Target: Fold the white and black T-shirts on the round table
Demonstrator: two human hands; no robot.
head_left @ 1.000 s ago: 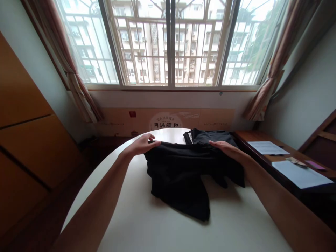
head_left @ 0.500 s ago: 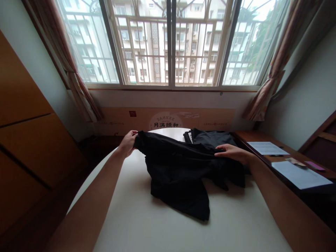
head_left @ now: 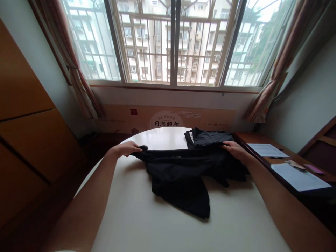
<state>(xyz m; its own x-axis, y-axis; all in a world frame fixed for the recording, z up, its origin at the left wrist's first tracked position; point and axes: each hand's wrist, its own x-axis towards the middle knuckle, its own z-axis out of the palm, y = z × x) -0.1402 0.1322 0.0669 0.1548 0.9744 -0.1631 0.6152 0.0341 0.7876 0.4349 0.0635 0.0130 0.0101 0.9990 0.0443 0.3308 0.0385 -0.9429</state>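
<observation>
A black garment (head_left: 178,175) with a small grey mark near its upper edge lies crumpled across the white table (head_left: 131,220). My left hand (head_left: 125,148) pinches its left end, pulled out to the side. At the upper right, the fingers of my right hand (head_left: 235,150) are closed on the same cloth. Between the two hands the upper edge is stretched nearly straight, while a loose flap spreads toward me. Just behind the right part sits a pile of folded dark clothes (head_left: 210,136); where it meets the garment is hard to make out.
Right of the table, a brown wooden desk (head_left: 245,137) bears papers (head_left: 299,177) and a pink item (head_left: 314,169). A printed cardboard panel (head_left: 115,113) stands below the barred window (head_left: 173,49). An orange-brown cabinet (head_left: 26,140) is at the left.
My left hand has moved left and down, drawing the garment's left end lower and outward. My right hand has shifted slightly right and the upper edge now lies flatter.
</observation>
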